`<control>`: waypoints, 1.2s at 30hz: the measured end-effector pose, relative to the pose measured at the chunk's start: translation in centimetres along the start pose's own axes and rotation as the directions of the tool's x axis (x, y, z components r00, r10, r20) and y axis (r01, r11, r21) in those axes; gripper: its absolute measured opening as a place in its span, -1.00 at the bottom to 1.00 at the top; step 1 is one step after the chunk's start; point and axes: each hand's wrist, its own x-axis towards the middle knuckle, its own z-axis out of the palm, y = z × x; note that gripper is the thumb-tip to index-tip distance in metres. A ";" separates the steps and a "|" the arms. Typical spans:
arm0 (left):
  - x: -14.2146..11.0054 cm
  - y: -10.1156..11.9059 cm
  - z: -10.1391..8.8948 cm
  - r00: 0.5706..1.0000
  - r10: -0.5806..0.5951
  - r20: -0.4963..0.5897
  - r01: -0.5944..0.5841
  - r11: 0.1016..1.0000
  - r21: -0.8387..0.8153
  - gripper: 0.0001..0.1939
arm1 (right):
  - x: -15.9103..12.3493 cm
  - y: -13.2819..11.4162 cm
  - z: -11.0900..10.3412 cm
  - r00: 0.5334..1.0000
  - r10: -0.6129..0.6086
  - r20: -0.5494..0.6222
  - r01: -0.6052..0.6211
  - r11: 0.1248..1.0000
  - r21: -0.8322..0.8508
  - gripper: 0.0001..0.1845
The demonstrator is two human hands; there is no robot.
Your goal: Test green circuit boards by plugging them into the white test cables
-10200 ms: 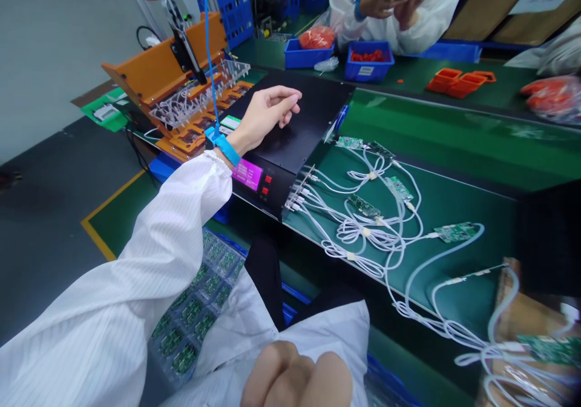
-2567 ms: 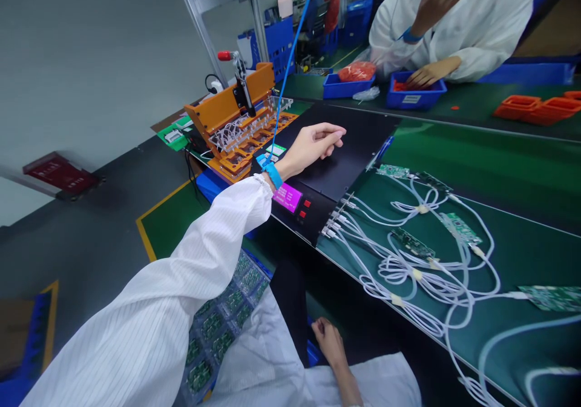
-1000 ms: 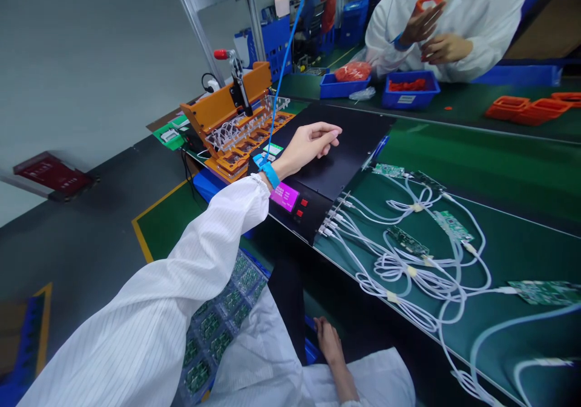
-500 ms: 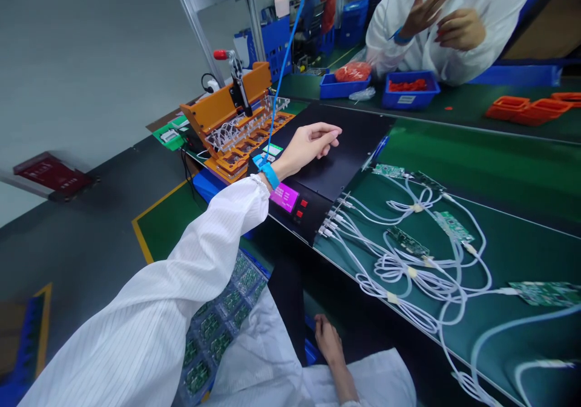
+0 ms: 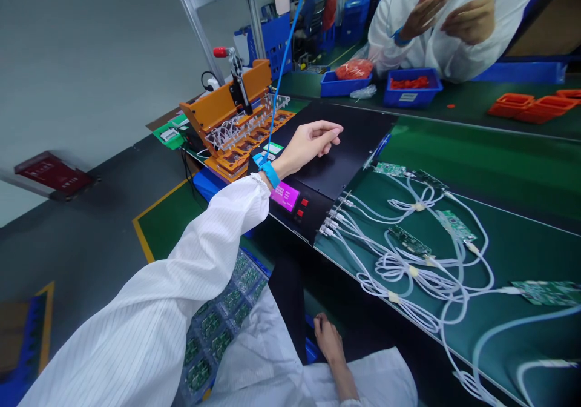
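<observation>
My left hand (image 5: 313,145), with a blue wrist strap (image 5: 269,169) and its cord, rests over the black tester box (image 5: 363,131). Its fingers are loosely curled together and nothing shows in them. Below the wrist are the box's lit pink screen (image 5: 285,196) and two red buttons. Low in the view, my right hand (image 5: 330,339) lies by my leg, away from the bench, its fingers partly visible and holding nothing I can see. White cables (image 5: 408,268) run from the box to several green circuit boards (image 5: 456,225).
An orange clamp fixture (image 5: 236,116) with a red-tipped lever stands left of the box. A tray of circuit boards (image 5: 222,319) lies below my left sleeve. Across the bench, a co-worker in white handles something orange behind a blue bin (image 5: 412,95). Orange frames (image 5: 535,109) lie far right.
My hands keep their places and poses. The co-worker's hands have shifted slightly, and the view has moved a little.
</observation>
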 end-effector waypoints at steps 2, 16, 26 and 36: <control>0.1 -0.1 0.0 1.000 0.002 -0.002 -0.002 1.000 0.007 -0.93 | 0.1 -0.1 0.0 1.000 0.004 0.028 -0.004 1.000 -0.021 -0.58; 0.0 0.4 0.1 0.999 0.041 -0.036 -0.041 0.999 0.003 -0.84 | -0.6 -1.4 -0.4 0.999 0.041 0.010 -0.040 0.999 -0.023 -0.69; 0.1 0.2 -0.2 0.998 0.054 -0.045 -0.053 0.998 0.028 -0.76 | -0.1 -0.4 0.7 0.998 0.067 0.005 -0.067 0.998 0.000 -0.75; 0.1 0.2 -0.2 0.997 0.056 -0.050 -0.055 0.998 0.026 -0.79 | 0.0 -0.2 1.4 0.996 0.086 0.001 -0.086 0.996 -0.015 -0.78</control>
